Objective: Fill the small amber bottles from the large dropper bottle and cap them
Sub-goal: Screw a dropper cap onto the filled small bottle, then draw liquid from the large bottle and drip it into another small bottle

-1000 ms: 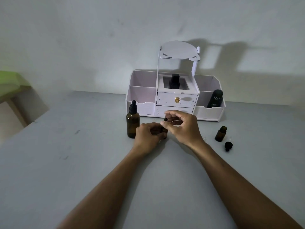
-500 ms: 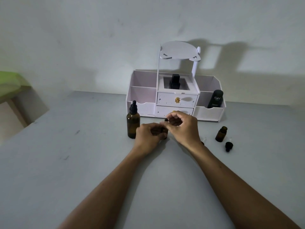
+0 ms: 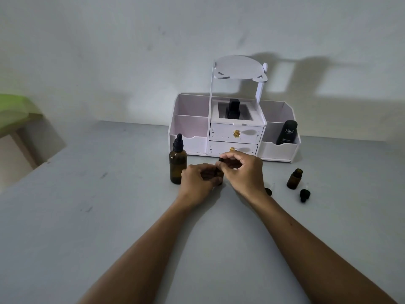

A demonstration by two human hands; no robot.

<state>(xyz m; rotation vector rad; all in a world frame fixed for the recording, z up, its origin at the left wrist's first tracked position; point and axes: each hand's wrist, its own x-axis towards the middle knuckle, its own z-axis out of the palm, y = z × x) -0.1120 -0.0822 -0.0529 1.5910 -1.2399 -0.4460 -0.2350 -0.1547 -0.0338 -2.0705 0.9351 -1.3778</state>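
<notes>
The large amber dropper bottle (image 3: 178, 163) stands capped on the grey table, just left of my hands. My left hand (image 3: 198, 182) is wrapped around a small amber bottle (image 3: 219, 175), which is mostly hidden by the fingers. My right hand (image 3: 243, 172) pinches that bottle's black dropper cap (image 3: 221, 159) at its top. A second small amber bottle (image 3: 294, 178) stands uncapped to the right. Its black dropper cap (image 3: 304, 195) lies on the table beside it. Another black cap (image 3: 268, 191) peeks out from behind my right wrist.
A white desk organizer (image 3: 278, 150) with two drawers stands at the back against the wall. It holds a black Kahf bottle (image 3: 287, 132) on the right and a black bottle (image 3: 233, 109) in the middle compartment. The table's left edge runs diagonally, with a green-topped stool (image 3: 15, 106) beyond.
My right hand's fingers have shifted around the small bottle's cap, rotating slightly. My left hand and the other bottles have stayed in place.
</notes>
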